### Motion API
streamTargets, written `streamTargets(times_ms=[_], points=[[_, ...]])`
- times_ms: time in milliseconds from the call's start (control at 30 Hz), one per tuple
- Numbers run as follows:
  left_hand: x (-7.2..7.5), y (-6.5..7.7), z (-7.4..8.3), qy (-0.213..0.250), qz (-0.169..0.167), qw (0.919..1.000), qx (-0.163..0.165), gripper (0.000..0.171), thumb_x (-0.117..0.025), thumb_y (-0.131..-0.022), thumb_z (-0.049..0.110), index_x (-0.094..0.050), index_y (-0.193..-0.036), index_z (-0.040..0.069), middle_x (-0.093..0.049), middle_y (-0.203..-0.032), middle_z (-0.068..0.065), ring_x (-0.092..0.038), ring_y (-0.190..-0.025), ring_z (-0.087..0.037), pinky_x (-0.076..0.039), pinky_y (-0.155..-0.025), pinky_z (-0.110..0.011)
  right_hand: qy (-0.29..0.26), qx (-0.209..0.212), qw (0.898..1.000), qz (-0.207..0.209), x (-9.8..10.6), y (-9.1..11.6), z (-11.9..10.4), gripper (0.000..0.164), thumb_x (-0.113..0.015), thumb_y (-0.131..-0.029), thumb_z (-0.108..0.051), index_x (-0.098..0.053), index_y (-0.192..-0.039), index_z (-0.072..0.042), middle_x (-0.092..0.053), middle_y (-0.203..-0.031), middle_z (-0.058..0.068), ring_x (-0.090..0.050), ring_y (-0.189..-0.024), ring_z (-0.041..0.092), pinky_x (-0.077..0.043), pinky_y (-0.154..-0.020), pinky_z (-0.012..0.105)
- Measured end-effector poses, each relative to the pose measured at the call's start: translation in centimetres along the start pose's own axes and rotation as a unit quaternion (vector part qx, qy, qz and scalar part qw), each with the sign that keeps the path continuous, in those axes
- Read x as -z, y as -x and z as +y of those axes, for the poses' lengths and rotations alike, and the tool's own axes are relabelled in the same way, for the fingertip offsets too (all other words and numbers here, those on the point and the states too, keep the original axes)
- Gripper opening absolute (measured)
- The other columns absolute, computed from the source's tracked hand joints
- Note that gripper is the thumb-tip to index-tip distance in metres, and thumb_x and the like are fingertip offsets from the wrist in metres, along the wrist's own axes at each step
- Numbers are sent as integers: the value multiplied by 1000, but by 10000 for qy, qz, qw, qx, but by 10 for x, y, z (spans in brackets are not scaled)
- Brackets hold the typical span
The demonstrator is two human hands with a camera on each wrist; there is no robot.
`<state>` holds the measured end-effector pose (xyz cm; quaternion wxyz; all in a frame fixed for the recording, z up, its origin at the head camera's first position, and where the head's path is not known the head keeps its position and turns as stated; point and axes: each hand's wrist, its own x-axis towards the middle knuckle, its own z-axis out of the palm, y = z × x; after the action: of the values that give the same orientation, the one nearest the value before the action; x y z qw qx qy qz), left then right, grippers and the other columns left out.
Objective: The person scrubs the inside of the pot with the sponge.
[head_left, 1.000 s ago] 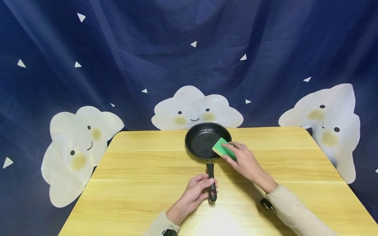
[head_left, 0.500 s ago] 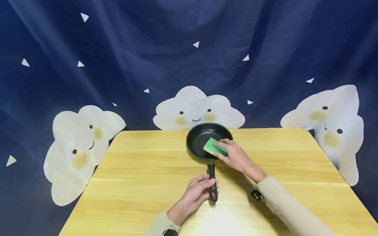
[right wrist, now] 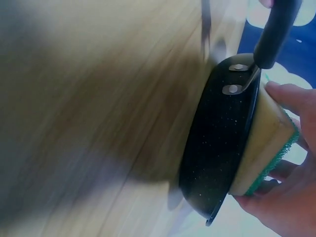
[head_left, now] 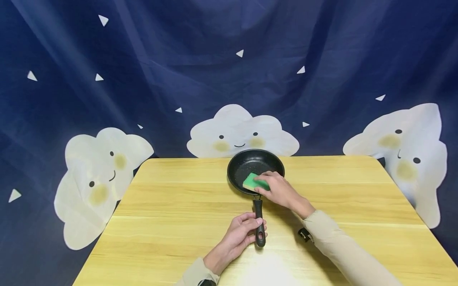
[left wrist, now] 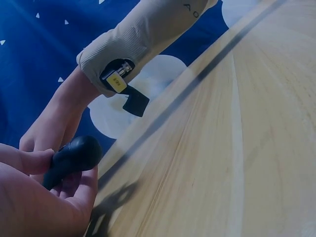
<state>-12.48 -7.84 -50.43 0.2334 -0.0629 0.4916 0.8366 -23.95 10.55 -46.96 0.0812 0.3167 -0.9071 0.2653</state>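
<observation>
A black speckled frying pan (head_left: 237,169) is at the table's far side, its handle (head_left: 258,207) pointing toward me. My left hand (head_left: 236,235) grips that handle near its end, thumb on top and fingers beneath. In the left wrist view the rounded handle end (left wrist: 85,153) sticks out past the thumb. My right hand (head_left: 280,190) pinches a sponge (head_left: 253,181) with a green scouring side up, inside the pan near the handle joint. The right wrist view shows the sponge's yellow side (right wrist: 264,136) against the pan's inside, behind the pan wall (right wrist: 217,138).
A light wooden table (head_left: 171,222) reaches under both forearms. Behind it hangs a dark blue curtain (head_left: 200,51) printed with white clouds, right at the table's back edge. A dark wrist device (head_left: 305,234) shows under the right sleeve.
My right hand has moved the sponge leftward across the pan, from its right side to the part near the handle. The left hand keeps its grip on the handle.
</observation>
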Motion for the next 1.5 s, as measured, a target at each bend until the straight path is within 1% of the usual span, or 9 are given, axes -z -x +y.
streamTargets(times_ms=[133,300,467,600,767,1000,1133,1300,1500], points=[[-1,1,0,-56,4,10000,14,34,-67,-99,6,-54,-128,-7,-69,-117,-23,-70,-98,-24,-62,-89,-43,42,77,9999,-52,-3,-2,1,32,-73,-97,-24,-74,-120,-2,-71,-119,18,-64,-114,39,-52,-99,57],[-1,1,1,-91,18,10000,-20,34,-66,-99,6,-54,-128,-7,-70,-115,-21,-71,-97,-24,-62,-88,-44,52,19,9997,-236,-5,-5,1,29,-69,-99,-24,-74,-118,-3,-72,-119,18,-64,-114,39,-53,-99,57],[0,0,1,-62,-38,10000,23,33,-66,-99,6,-54,-127,-8,-71,-114,-20,-71,-96,-23,-62,-87,-42,15,-151,9985,-522,-1,-7,-2,29,-65,-100,-22,-73,-122,-3,-70,-123,19,-63,-117,41,-51,-100,58],[1,0,2,-68,-45,10000,28,33,-67,-99,6,-54,-127,-8,-71,-111,-18,-71,-95,-22,-63,-86,-41,-122,-236,9966,-786,2,-9,-5,30,-62,-99,-18,-71,-124,-3,-71,-122,16,-63,-117,38,-52,-101,56],[1,0,2,-69,-45,10000,48,33,-67,-99,6,-55,-127,-7,-72,-109,-16,-71,-94,-22,-63,-87,-41,-224,-345,9949,-922,2,-11,-7,31,-61,-99,-17,-71,-124,-2,-72,-119,14,-65,-115,36,-54,-98,53],[2,0,2,-94,-9,10000,33,29,-67,-98,5,-56,-123,-7,-72,-107,-16,-70,-93,-21,-63,-86,-41,-416,-498,9916,-1122,5,-11,-9,35,-56,-100,-18,-70,-127,-1,-71,-123,15,-62,-119,37,-53,-100,54],[2,-1,1,-126,-7,9999,11,29,-67,-98,4,-56,-123,-7,-73,-106,-15,-70,-93,-21,-63,-85,-41,-607,-527,9893,-1218,7,-11,-12,39,-51,-99,-17,-68,-130,1,-70,-125,16,-63,-118,34,-54,-97,51],[3,-1,1,-118,-13,9999,20,30,-67,-98,4,-56,-123,-8,-73,-105,-15,-70,-92,-21,-63,-83,-39,-660,-556,9881,-1273,6,-12,-13,40,-52,-99,-18,-67,-131,0,-69,-126,16,-63,-114,30,-54,-94,49],[4,-1,2,-168,-56,9998,11,30,-67,-98,4,-56,-123,-8,-72,-106,-15,-70,-93,-21,-63,-84,-39,-716,-623,9883,-1196,4,-13,-14,39,-53,-100,-19,-67,-131,-1,-69,-125,17,-63,-111,30,-55,-93,50]])
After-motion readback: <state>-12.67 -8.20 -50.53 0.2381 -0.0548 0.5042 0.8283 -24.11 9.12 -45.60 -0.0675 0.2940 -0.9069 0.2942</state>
